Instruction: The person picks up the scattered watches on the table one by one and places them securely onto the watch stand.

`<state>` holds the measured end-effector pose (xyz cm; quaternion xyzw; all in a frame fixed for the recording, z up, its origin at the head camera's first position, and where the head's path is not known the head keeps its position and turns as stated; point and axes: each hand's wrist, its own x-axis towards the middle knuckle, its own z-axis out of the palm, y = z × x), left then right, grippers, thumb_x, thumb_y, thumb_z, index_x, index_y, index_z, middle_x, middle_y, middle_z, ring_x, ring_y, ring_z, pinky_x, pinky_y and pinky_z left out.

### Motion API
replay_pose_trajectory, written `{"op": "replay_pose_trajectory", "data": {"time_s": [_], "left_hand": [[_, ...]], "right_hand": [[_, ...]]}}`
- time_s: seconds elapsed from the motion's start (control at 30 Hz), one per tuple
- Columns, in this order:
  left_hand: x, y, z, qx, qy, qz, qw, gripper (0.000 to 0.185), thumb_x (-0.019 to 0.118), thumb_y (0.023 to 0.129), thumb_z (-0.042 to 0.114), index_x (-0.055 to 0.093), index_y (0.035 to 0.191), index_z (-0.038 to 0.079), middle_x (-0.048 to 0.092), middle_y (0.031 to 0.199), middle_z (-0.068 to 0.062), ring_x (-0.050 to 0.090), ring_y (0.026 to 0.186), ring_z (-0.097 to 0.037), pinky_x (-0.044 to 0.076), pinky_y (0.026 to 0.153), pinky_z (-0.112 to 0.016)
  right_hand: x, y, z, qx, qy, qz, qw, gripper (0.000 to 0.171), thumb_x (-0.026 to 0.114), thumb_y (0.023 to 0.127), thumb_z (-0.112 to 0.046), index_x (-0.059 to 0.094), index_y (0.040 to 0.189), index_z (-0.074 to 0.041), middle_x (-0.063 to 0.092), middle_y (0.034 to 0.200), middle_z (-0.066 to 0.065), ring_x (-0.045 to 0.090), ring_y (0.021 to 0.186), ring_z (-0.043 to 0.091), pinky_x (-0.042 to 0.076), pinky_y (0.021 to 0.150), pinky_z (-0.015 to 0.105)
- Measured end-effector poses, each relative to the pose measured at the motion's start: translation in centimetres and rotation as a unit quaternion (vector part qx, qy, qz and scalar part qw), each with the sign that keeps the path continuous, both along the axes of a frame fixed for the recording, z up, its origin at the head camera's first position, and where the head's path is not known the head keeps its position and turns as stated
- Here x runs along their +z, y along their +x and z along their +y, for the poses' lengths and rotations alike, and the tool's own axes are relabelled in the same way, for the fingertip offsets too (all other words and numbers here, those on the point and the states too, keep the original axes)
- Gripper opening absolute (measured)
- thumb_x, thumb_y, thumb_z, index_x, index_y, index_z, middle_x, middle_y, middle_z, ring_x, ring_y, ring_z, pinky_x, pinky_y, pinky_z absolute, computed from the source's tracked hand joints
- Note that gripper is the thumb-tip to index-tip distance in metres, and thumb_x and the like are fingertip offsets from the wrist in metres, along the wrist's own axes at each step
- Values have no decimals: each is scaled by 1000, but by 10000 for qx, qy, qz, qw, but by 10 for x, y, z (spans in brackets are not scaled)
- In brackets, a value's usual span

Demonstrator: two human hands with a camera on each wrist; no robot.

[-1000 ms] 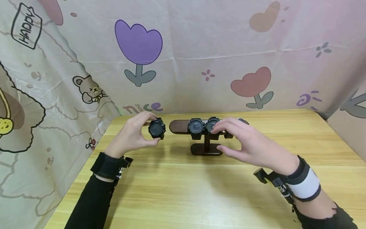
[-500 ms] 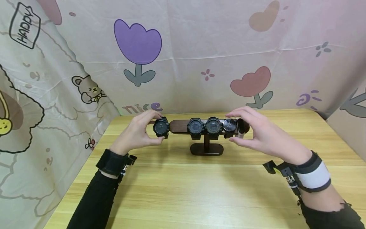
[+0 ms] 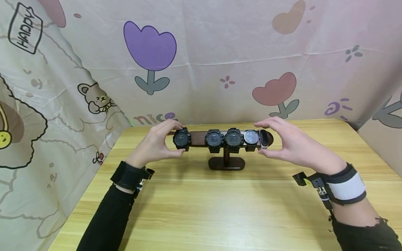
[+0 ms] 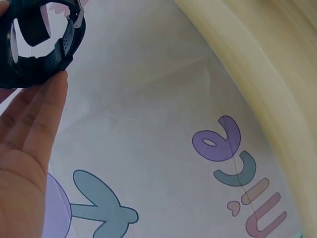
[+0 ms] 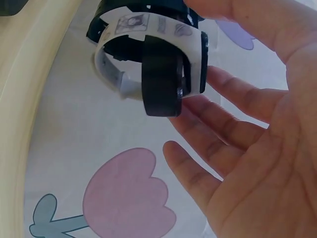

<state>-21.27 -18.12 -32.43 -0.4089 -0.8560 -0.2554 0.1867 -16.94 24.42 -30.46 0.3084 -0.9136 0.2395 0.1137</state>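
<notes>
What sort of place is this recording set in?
Probably a makeshift recording booth, not a shop: a cartoon-print cloth backdrop encloses a wooden table holding only a watch stand, both hands at its ends.

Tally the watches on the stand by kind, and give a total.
Chunky black sport watches: 3, the left one pinched by the left hand, then two mid-bar.
Silver round-dial watch: 1.
Slim fitness band, at the right hand: 1.
Total: 5 on the wooden stand.
</notes>
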Motion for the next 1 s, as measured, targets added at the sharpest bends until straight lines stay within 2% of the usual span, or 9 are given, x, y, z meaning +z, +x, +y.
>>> {"op": "replay_pose_trajectory", "data": {"time_s": [0.2,0.57,1.0], "left_hand": [[-1,-3,6,-149,5,42,9999,59,93,74,20,66,124,4,70,122,-10,70,105,-21,65,92,-43],[-2,-8,21,-340,-50,14,9994,61,93,73,23,66,124,4,70,124,-10,69,111,-21,63,98,-37],[-3,-9,32,-468,16,-96,9989,60,92,74,23,65,124,3,70,124,-12,69,111,-24,64,97,-44]], "right_hand": [[-4,-4,2,75,52,32,10000,68,92,85,-16,60,145,-11,64,143,12,63,133,36,50,109,64],[-7,-6,3,85,69,110,9999,64,91,85,-15,64,143,-10,66,140,12,65,128,34,52,107,63],[-9,-7,4,92,40,208,9997,63,92,84,-15,65,141,-11,67,137,11,66,126,32,53,104,61]]}}
